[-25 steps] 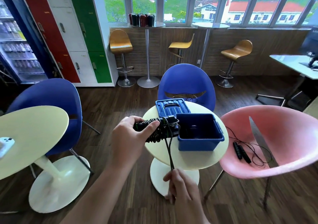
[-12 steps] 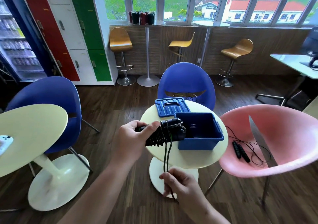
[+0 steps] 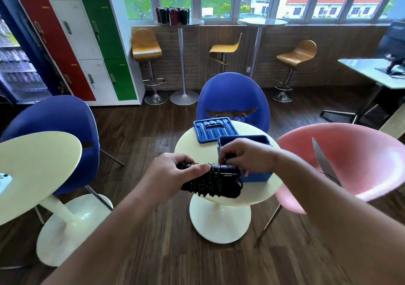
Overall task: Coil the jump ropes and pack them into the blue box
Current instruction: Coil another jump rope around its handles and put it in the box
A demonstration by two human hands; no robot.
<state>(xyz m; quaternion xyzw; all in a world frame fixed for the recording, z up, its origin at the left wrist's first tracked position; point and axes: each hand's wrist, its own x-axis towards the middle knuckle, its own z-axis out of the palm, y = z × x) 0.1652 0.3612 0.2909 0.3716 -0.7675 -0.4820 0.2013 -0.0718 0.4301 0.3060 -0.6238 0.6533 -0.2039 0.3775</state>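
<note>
Coiled jump rope held in front of the blue box.
My left hand grips it; my right hand pinches its cord.

One coiled jump rope, one blue box, two blue chairs, three stools

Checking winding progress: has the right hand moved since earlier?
Yes. The right hand rose from beside the table pedestal to the rope bundle at the blue box.

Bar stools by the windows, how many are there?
3. The left stool stands beside the tall table holding cans, the middle stool between both tall tables, the right stool past the second table. None seems hidden.
</note>
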